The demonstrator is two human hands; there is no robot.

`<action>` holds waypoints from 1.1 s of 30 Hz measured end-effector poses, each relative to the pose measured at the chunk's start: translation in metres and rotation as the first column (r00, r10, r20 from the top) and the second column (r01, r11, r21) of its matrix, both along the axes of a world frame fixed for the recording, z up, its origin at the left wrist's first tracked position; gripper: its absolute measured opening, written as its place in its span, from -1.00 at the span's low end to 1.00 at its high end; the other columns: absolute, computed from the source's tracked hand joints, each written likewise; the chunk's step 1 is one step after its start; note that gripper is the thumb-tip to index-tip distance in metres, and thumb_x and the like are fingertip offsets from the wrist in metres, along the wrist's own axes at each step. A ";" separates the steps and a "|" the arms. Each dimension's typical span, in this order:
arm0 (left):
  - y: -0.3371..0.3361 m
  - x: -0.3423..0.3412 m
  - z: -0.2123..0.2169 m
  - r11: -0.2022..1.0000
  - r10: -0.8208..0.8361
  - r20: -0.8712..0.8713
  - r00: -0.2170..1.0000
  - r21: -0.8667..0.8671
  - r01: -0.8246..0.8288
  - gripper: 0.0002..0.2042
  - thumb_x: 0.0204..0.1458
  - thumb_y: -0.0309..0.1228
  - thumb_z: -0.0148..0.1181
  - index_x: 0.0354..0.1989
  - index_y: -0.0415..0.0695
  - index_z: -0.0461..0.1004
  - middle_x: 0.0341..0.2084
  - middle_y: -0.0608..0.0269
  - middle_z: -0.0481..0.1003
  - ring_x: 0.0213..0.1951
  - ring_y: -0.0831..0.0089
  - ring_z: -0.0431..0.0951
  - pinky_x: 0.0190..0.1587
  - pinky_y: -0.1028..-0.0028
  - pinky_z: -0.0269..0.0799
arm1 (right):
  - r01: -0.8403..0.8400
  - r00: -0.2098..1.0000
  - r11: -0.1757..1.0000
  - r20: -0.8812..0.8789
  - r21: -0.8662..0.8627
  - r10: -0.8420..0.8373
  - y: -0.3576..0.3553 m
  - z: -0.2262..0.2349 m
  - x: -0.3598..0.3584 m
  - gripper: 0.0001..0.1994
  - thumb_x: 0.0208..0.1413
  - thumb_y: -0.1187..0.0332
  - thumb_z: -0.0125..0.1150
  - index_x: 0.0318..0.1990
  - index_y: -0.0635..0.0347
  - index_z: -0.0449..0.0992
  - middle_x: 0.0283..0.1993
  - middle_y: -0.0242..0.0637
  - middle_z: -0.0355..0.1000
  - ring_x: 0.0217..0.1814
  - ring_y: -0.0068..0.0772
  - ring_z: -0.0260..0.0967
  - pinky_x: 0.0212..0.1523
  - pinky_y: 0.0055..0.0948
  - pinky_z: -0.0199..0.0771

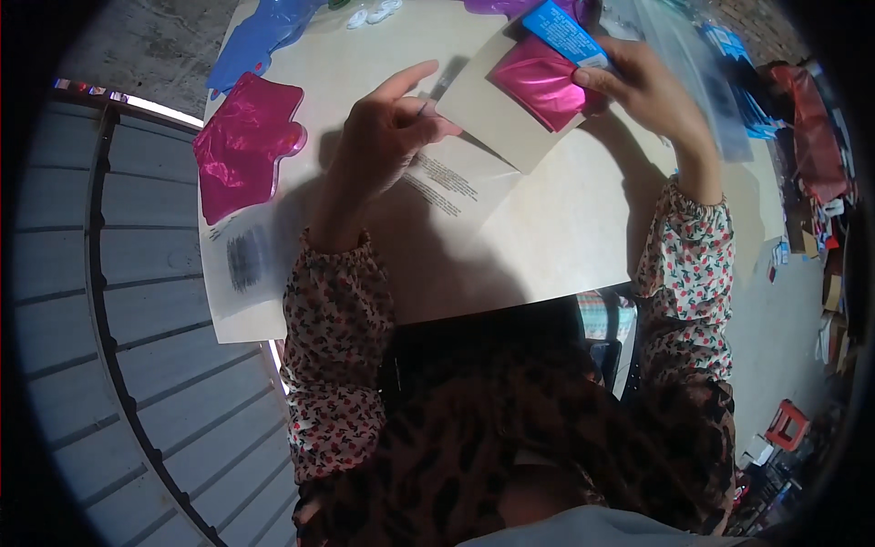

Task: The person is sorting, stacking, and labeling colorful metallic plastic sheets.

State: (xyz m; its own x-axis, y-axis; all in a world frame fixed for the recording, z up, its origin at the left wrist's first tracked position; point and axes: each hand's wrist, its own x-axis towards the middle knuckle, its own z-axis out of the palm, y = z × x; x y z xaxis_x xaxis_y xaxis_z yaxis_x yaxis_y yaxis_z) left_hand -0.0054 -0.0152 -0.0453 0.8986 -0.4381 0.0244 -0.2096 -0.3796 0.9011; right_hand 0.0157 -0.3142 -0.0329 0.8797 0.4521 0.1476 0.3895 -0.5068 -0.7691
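My right hand (643,87) grips a small blue printed packet (561,32), a folded shiny pink foil piece (542,82) and a cream card (478,96) behind them, all in one stack. My left hand (387,137) is beside the card's left corner, index finger and thumb stretched apart. Whether a fingertip touches the card there, I cannot tell. Below the card lies a clear plastic bag (456,187) with printed lines, partly in shadow and partly covered by the card. Toward the table's left edge a flat, crown-shaped pink foil piece (241,146) lies spread out.
The pale table (565,246) also bears another clear printed bag (246,260) at front left, blue plastic (264,41) at back left and small white items (374,14) at the back. Clear sleeves (697,82) and blue packets (752,100) lie on the right. A red stool (786,425) stands on the floor.
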 end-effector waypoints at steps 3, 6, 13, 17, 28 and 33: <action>-0.001 -0.001 0.000 0.999 -0.016 0.014 1.000 -0.038 0.017 -0.37 -0.04 -0.42 0.19 0.20 -0.32 0.07 -0.36 0.12 0.57 -0.27 0.56 0.52 -0.06 0.60 0.34 | 0.011 1.000 1.000 -0.022 0.004 -0.011 0.002 0.002 -0.001 -0.74 0.12 0.26 0.08 -0.19 0.30 0.42 -0.49 -0.36 0.39 -0.48 -0.61 0.34 -0.40 -0.58 0.40; -0.002 -0.001 -0.004 0.998 -0.020 0.050 0.999 -0.061 0.023 -0.38 -0.04 -0.44 0.19 0.20 -0.32 0.07 -0.38 0.13 0.57 -0.35 0.61 0.49 -0.15 0.64 0.35 | 0.037 0.999 0.999 0.021 -0.011 -0.037 0.001 0.000 -0.002 -0.74 0.12 0.25 0.07 -0.18 0.29 0.42 -0.47 -0.34 0.40 -0.47 -0.59 0.35 -0.38 -0.56 0.41; -0.006 -0.005 -0.004 1.000 -0.017 0.088 0.996 -0.011 0.018 -0.41 -0.05 -0.45 0.15 0.19 -0.29 0.11 -0.45 0.19 0.57 -0.54 0.69 0.38 -0.41 0.70 0.29 | 0.034 0.983 0.994 0.184 -0.103 -0.015 -0.006 -0.001 -0.001 -0.71 0.11 0.22 0.07 -0.14 0.26 0.44 -0.40 -0.29 0.44 -0.41 -0.51 0.37 -0.32 -0.52 0.41; -0.009 -0.006 -0.003 0.998 -0.044 0.122 0.992 0.044 0.039 -0.42 -0.07 -0.44 0.12 0.18 -0.29 0.14 -0.48 0.22 0.55 -0.58 0.70 0.33 -0.48 0.71 0.25 | 0.006 0.987 0.991 0.163 -0.133 0.016 -0.006 0.004 -0.003 -0.71 0.11 0.23 0.08 -0.13 0.26 0.44 -0.40 -0.27 0.44 -0.41 -0.50 0.36 -0.30 -0.52 0.40; -0.006 0.003 -0.018 0.979 -0.049 0.025 0.998 -0.196 0.053 -0.53 -0.14 -0.49 0.17 0.01 -0.36 0.29 -0.53 0.21 0.51 -0.45 0.59 0.48 -0.33 0.67 0.37 | -0.013 0.954 0.999 0.299 -0.033 0.023 0.001 -0.001 -0.002 -0.72 0.12 0.25 0.08 -0.15 0.29 0.45 -0.41 -0.32 0.44 -0.43 -0.57 0.32 -0.32 -0.54 0.38; -0.006 -0.001 -0.011 0.978 -0.164 -0.072 0.984 -0.143 0.153 -0.61 -0.13 -0.56 0.09 -0.06 -0.40 0.29 -0.46 0.12 0.52 -0.40 0.48 0.55 -0.33 0.61 0.44 | -0.028 0.996 0.999 0.084 0.042 0.024 -0.001 0.000 -0.002 -0.72 0.12 0.25 0.07 -0.14 0.29 0.45 -0.41 -0.36 0.44 -0.43 -0.60 0.32 -0.34 -0.57 0.38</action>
State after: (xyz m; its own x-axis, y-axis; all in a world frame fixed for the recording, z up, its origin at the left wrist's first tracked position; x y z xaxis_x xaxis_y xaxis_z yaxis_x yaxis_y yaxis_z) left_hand -0.0059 -0.0214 -0.0563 0.8194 -0.5728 0.0224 -0.1799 -0.2197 0.9588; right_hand 0.0142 -0.3151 -0.0327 0.8514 0.4664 0.2399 0.4659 -0.4623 -0.7545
